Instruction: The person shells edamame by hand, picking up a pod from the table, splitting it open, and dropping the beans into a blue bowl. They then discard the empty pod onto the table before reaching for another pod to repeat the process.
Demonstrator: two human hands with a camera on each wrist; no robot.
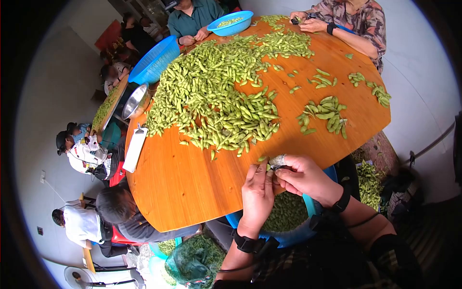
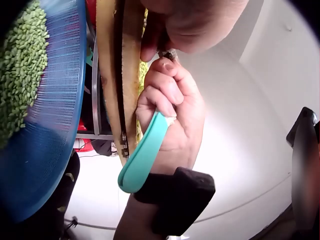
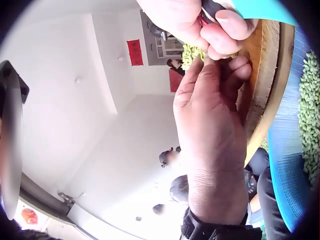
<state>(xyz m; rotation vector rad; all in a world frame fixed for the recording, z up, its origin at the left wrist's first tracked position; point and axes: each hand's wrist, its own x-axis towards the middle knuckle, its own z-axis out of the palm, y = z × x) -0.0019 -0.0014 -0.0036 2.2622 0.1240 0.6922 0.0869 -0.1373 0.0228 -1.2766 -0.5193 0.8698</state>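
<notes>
In the head view my left hand [image 1: 256,195] and right hand [image 1: 312,180] meet at the table's near edge. Thumb and fingertips of my left hand [image 3: 212,117] pinch a small green pod, mostly hidden by the fingers. Curled fingers of my right hand [image 2: 172,102] grip a tool with a teal handle [image 2: 145,155]; its dark working end is close to the pod, partly hidden. Something silvery [image 1: 277,161] covers a right fingertip or thumb. Green pods [image 1: 216,91] lie heaped on the wooden table [image 1: 192,192].
Below my hands stands a blue basin [image 1: 284,240] holding green contents. A clipboard [image 1: 135,149], metal bowl [image 1: 136,102] and blue basket [image 1: 155,60] line the table's left side. Two people work across the table near another blue basket [image 1: 231,29]; small pod piles [image 1: 327,113] lie right.
</notes>
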